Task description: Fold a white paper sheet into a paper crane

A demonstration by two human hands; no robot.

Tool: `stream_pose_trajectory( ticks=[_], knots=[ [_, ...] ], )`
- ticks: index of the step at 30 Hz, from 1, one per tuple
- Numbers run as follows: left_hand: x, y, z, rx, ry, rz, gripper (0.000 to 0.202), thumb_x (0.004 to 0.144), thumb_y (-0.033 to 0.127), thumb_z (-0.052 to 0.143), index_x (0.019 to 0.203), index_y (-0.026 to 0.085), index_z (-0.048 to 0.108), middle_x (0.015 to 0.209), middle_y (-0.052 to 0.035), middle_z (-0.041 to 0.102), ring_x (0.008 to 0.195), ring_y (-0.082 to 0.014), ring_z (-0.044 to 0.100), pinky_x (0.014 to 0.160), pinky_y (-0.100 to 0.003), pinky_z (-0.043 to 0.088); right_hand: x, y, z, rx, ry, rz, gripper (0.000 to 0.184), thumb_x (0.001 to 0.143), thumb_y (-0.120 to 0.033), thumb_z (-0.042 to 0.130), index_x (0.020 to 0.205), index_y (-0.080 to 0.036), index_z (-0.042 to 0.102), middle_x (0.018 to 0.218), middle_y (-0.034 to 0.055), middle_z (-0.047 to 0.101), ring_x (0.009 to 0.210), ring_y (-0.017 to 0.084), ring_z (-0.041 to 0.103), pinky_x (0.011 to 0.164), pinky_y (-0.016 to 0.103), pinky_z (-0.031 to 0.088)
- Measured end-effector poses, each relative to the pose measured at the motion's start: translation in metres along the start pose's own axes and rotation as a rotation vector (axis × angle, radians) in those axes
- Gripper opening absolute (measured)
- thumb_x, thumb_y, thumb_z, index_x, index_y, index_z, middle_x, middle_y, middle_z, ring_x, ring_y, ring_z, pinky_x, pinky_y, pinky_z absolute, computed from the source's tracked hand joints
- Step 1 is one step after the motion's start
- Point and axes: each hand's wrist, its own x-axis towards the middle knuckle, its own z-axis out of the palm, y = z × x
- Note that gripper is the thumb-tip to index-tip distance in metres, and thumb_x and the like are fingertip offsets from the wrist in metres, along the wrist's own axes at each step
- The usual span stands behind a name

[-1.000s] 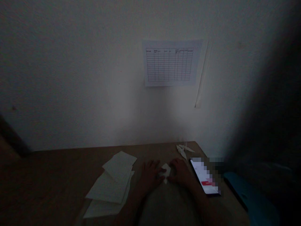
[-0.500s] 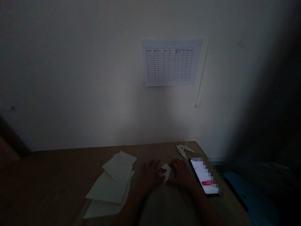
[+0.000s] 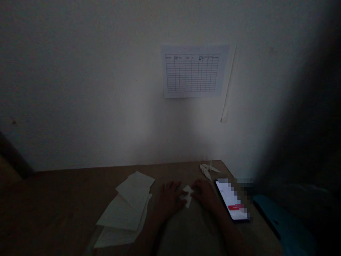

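A small folded piece of white paper (image 3: 188, 202) lies on the table between my two hands, kite-shaped with a point toward me. My left hand (image 3: 171, 197) holds its left side with thumb and index finger, while the other fingers rest bent on the table. On the opposite edge, my right hand (image 3: 204, 193) grips the paper with fingers drawn together near its upper right side. The fingertips hide parts of the paper's edges. Just beyond my right hand lie a few small folded paper pieces (image 3: 206, 172), pointed like origami cranes.
Loose white paper sheets (image 3: 124, 213) overlap left of my hands on the brown table (image 3: 61, 206). A phone with a lit screen (image 3: 230, 201) lies at the right. Past the table's right edge is a blue object (image 3: 286, 224). A printed chart (image 3: 193, 73) hangs on the wall.
My right thumb has moved up from the paper's lower corner to its right side, and the right fingers are closer together. The paper's lower point now shows. My left hand is nearly unchanged.
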Motion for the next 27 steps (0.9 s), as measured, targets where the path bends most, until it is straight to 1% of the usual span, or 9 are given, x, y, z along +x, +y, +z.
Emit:
stream_pose_trajectory(
  ticks=[2, 8, 11, 14, 18, 21, 23, 25, 27],
  knots=[
    [0.000, 0.000, 0.000, -0.001, -0.006, -0.002, 0.040, 0.095, 0.048, 0.067, 0.134, 0.044, 0.068, 0.167, -0.0006, 0.043, 0.156, -0.0375, 0.031, 0.124, -0.070, 0.014, 0.006, 0.004, 0.002, -0.009, -0.006, -0.005, 0.020, 0.082, -0.021, 0.074, 0.102, -0.025, 0.075, 0.118, 0.0064, 0.071, 0.118, 0.026, 0.061, 0.107, 0.041, 0.043],
    [-0.001, 0.001, -0.003, 0.003, -0.011, -0.013, 0.039, 0.095, 0.048, 0.067, 0.134, 0.045, 0.068, 0.167, 0.0002, 0.043, 0.156, -0.0368, 0.031, 0.125, -0.069, 0.014, 0.015, 0.005, 0.002, -0.047, -0.018, -0.028, 0.015, 0.088, -0.019, 0.066, 0.097, -0.026, 0.077, 0.109, 0.0051, 0.073, 0.113, 0.025, 0.063, 0.103, 0.038, 0.043],
    [-0.001, 0.002, -0.003, 0.000, -0.005, -0.006, 0.038, 0.094, 0.047, 0.068, 0.132, 0.045, 0.069, 0.166, -0.0002, 0.045, 0.155, -0.0368, 0.032, 0.124, -0.070, 0.015, 0.013, 0.003, 0.003, -0.068, -0.003, -0.025, 0.017, 0.090, -0.020, 0.064, 0.098, -0.026, 0.077, 0.111, 0.0056, 0.073, 0.112, 0.024, 0.062, 0.101, 0.037, 0.043],
    [-0.001, 0.004, -0.002, 0.000, 0.020, -0.015, 0.039, 0.093, 0.047, 0.070, 0.132, 0.043, 0.070, 0.166, -0.0032, 0.043, 0.154, -0.0364, 0.034, 0.124, -0.069, 0.016, 0.010, 0.001, 0.004, -0.101, 0.017, -0.018, 0.020, 0.091, -0.019, 0.060, 0.101, -0.025, 0.076, 0.115, 0.0070, 0.072, 0.114, 0.025, 0.061, 0.103, 0.038, 0.042],
    [0.000, 0.003, 0.002, 0.005, 0.049, -0.033, 0.040, 0.091, 0.048, 0.072, 0.131, 0.040, 0.071, 0.167, -0.0054, 0.042, 0.153, -0.0371, 0.035, 0.124, -0.069, 0.016, 0.007, -0.001, 0.002, -0.067, 0.017, -0.031, 0.020, 0.093, -0.021, 0.057, 0.101, -0.025, 0.075, 0.114, 0.0071, 0.071, 0.115, 0.025, 0.061, 0.105, 0.040, 0.042],
    [0.001, 0.000, 0.008, -0.003, 0.086, -0.022, 0.044, 0.091, 0.050, 0.071, 0.133, 0.037, 0.069, 0.164, -0.0079, 0.045, 0.152, -0.0367, 0.036, 0.124, -0.069, 0.017, 0.004, -0.005, 0.000, -0.023, 0.022, -0.032, 0.018, 0.089, -0.024, 0.064, 0.103, -0.025, 0.075, 0.115, 0.0072, 0.070, 0.115, 0.026, 0.061, 0.105, 0.041, 0.044],
    [0.001, 0.000, 0.011, 0.002, 0.118, -0.030, 0.047, 0.092, 0.051, 0.070, 0.135, 0.032, 0.067, 0.162, -0.0114, 0.047, 0.151, -0.0361, 0.038, 0.125, -0.066, 0.018, 0.001, -0.008, 0.000, -0.005, 0.019, -0.034, 0.022, 0.083, -0.026, 0.073, 0.105, -0.026, 0.075, 0.118, 0.0069, 0.069, 0.118, 0.027, 0.060, 0.107, 0.042, 0.043],
    [0.002, 0.000, 0.013, 0.019, 0.141, -0.052, 0.047, 0.094, 0.052, 0.067, 0.134, 0.027, 0.066, 0.161, -0.0149, 0.048, 0.151, -0.0361, 0.040, 0.125, -0.063, 0.021, -0.002, -0.012, 0.001, 0.006, 0.004, -0.042, 0.027, 0.078, -0.025, 0.079, 0.104, -0.027, 0.075, 0.119, 0.0064, 0.067, 0.118, 0.028, 0.059, 0.105, 0.042, 0.044],
    [0.003, 0.000, 0.015, 0.036, 0.150, -0.071, 0.048, 0.095, 0.052, 0.064, 0.134, 0.024, 0.065, 0.160, -0.0174, 0.048, 0.150, -0.0367, 0.041, 0.125, -0.061, 0.023, -0.004, -0.016, 0.002, 0.016, -0.012, -0.062, 0.026, 0.075, -0.024, 0.081, 0.101, -0.026, 0.075, 0.120, 0.0067, 0.065, 0.117, 0.027, 0.059, 0.103, 0.040, 0.046]
  ],
)
